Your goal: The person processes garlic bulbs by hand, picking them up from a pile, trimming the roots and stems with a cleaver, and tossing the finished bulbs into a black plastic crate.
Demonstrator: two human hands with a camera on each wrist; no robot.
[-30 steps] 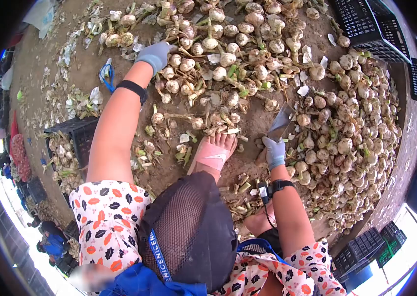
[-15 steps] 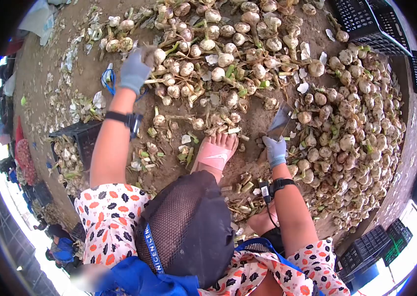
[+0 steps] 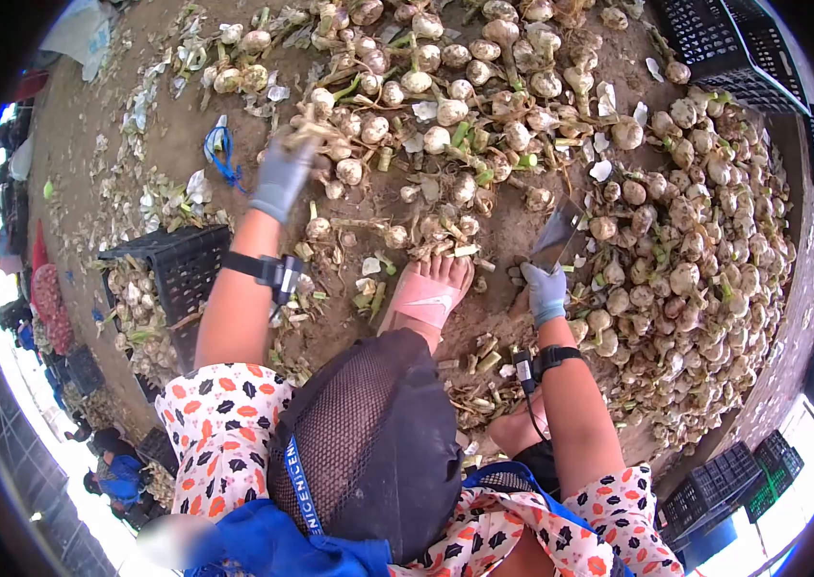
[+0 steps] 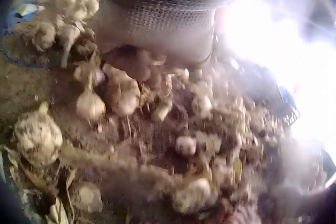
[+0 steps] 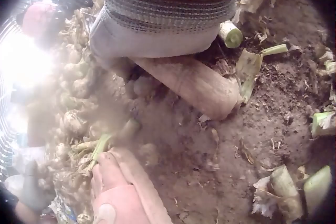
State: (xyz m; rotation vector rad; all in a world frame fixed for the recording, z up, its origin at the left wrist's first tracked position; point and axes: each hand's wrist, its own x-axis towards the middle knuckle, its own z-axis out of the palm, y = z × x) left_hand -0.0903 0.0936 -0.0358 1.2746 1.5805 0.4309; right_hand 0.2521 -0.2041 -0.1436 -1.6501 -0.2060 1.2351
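Many dirt-streaked whitish garlic bulbs [image 3: 684, 279] heap up at three o'clock; more lie scattered at twelve. A black plastic crate [image 3: 197, 269] of bulbs sits at nine. The grey-gloved left hand [image 3: 284, 181], blurred, is beside bulbs at eleven, its grip unclear. The grey-gloved right hand [image 3: 546, 292] grips a wooden-handled metal blade [image 3: 558, 235].

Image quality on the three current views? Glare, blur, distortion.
Head: heavy fisheye bending, black corners, blown-out side edges, left hand looks motion-blurred. Left wrist: washed-out glare upper right, garlic bulbs soft. Right wrist: glare at left edge, hazy left side, soil at right clearer.
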